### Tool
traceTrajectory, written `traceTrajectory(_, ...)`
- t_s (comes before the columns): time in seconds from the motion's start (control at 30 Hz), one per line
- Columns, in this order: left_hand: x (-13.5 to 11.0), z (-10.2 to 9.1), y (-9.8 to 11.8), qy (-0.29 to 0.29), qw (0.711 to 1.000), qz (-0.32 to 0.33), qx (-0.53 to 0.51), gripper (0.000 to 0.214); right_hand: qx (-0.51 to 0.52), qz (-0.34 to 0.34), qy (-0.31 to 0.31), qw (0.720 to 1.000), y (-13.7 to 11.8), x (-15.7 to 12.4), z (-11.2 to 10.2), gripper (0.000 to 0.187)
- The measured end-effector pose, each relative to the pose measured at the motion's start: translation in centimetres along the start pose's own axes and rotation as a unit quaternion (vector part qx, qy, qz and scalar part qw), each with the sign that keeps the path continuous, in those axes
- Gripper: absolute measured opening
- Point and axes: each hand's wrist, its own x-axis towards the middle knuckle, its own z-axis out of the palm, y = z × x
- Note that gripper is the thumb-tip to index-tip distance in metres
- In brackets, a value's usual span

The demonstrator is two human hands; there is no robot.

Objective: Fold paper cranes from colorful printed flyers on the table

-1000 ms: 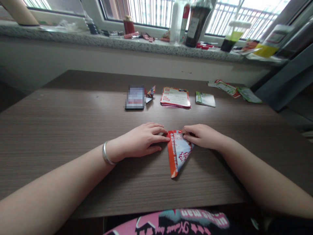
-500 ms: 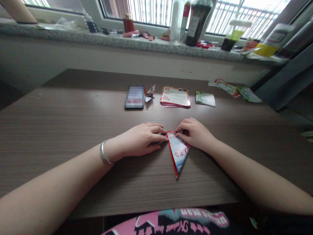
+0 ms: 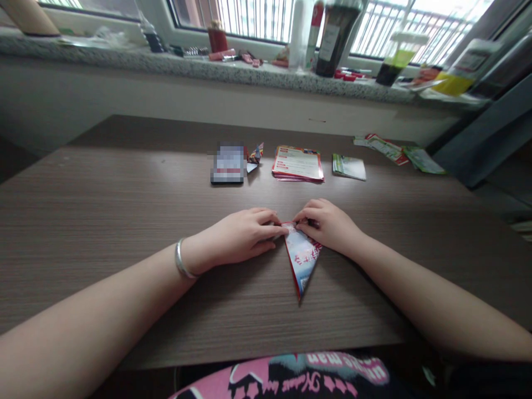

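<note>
A folded paper triangle (image 3: 302,257), pale blue and white with red print and a red edge, lies on the table with its sharp tip toward me. My left hand (image 3: 253,233) rests at its upper left corner, thumb and fingertips closed on the paper's edge. On the upper right side, my right hand (image 3: 328,224) has its fingers curled and pinched on the top edge, hiding that part of the sheet. Behind my hands sit a small folded paper figure (image 3: 255,156) and a stack of printed sheets (image 3: 297,164).
A device with a blurred screen (image 3: 228,164) lies left of the folded figure. To the right are a small green and white stack (image 3: 349,167) and several loose slips (image 3: 388,149). Bottles and small items line the granite windowsill (image 3: 266,72) behind the brown table (image 3: 103,194).
My left fingertips have moved slightly right onto the paper's corner. My right fingers have shifted a little left along the top edge. Less of the red left edge shows.
</note>
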Motion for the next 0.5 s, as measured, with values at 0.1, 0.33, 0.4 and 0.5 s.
traceTrajectory(0.1, -0.12, 0.25, -0.09, -0.001, 1.0, -0.007, 0.002, 0.039, 0.005, 0.006, 0.0, 1.0, 0.03, 0.05, 0.15, 0.014)
traceTrajectory(0.33, -0.13, 0.22, -0.03, -0.001, 1.0, -0.012, 0.003, 0.04, -0.003, 0.013, 0.004, 1.0, 0.01, 0.13, 0.28, 0.016)
traceTrajectory(0.4, -0.1, 0.15, 0.07, -0.005, 1.0, -0.014, 0.007, 0.04, -0.003, 0.01, 0.005, 1.0, -0.01, 0.16, 0.28, 0.016)
traceTrajectory(0.5, -0.05, 0.09, 0.19, -0.002, 1.0, -0.015, 0.015, 0.038, -0.009, 0.006, 0.007, 1.0, -0.06, 0.16, 0.29, 0.017)
